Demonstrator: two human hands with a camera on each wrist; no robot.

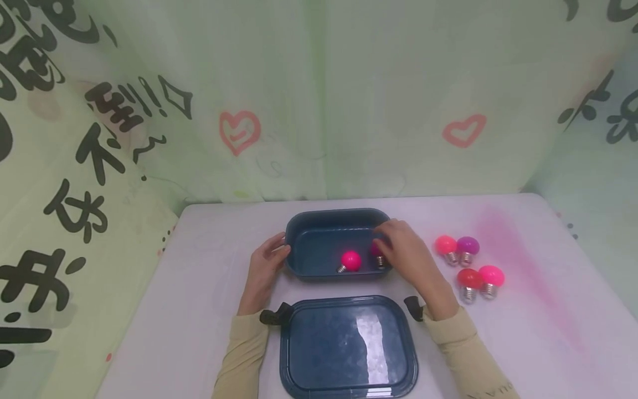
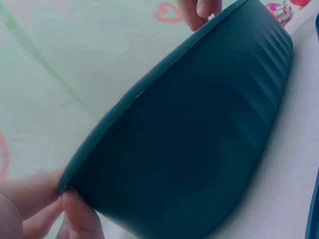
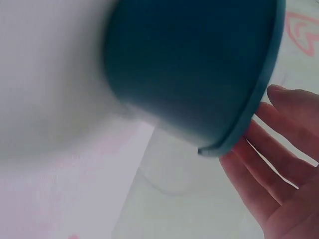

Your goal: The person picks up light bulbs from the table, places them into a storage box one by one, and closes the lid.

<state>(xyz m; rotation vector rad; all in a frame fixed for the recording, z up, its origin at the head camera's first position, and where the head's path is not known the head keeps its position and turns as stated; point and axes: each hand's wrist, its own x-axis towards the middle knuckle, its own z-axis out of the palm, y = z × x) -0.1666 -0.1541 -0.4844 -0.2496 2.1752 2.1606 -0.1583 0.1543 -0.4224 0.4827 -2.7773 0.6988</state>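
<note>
A dark blue rectangular container (image 1: 319,241) stands near the back of the table. My left hand (image 1: 266,266) grips its left end, thumb and fingers at the rim (image 2: 64,186) in the left wrist view. My right hand (image 1: 408,252) reaches over the right end, fingers loosely extended and spread past the rim (image 3: 261,82) in the right wrist view. Just under these fingertips lies a purple-magenta light bulb (image 1: 377,249), its globe partly hidden by them. A bright pink light bulb (image 1: 351,260) lies beside it on the container's floor.
A dark blue lid (image 1: 329,349) lies flat in front of the container, between the forearms. To the right are several more bulbs in two pairs: coral (image 1: 446,244) and purple (image 1: 468,245), then red (image 1: 469,278) and pink (image 1: 492,275). A curtain (image 1: 349,111) hangs behind the table.
</note>
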